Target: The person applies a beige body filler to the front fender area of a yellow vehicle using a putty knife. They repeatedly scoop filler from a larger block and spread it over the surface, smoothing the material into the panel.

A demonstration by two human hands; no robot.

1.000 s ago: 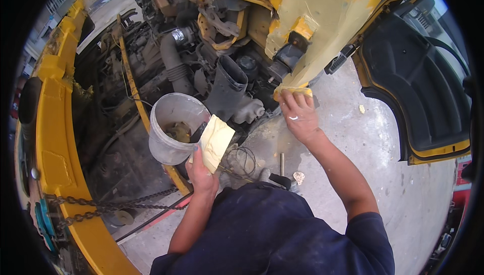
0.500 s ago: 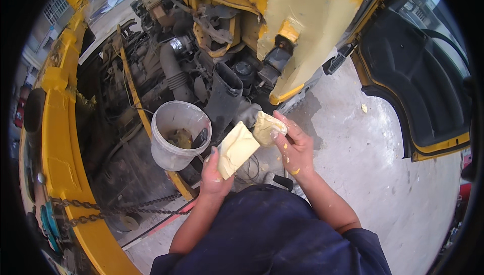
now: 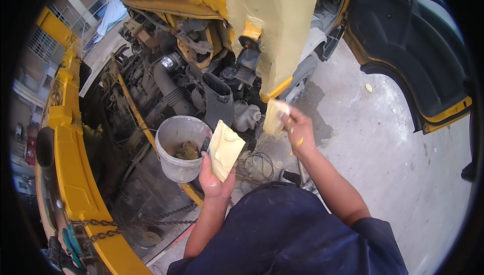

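My left hand (image 3: 217, 178) is closed around the lower end of a flat putty board (image 3: 223, 149), its face heaped with cream-yellow putty. Between thumb and fingers, my right hand (image 3: 301, 133) grips a putty spreader (image 3: 275, 116) coated in the same cream paste; motion blurs it a little. Yellow smears mark the fingers of this hand. The spreader is apart from the board, close below the lower tip of a yellow vehicle panel (image 3: 272, 48), which is largely coated in dull beige filler.
A grey plastic bucket (image 3: 182, 170) with rags or scraps inside stands left of my left hand. Beyond it lie the exposed engine parts (image 3: 171, 91). A yellow frame beam (image 3: 75, 174) with a chain (image 3: 146, 223) runs along the left. An open black-lined door (image 3: 403, 48) juts out at right.
My right hand has drawn the spreader away from the board, up and to the right. The board has tilted more upright in my left hand. The whole view has shifted slightly.
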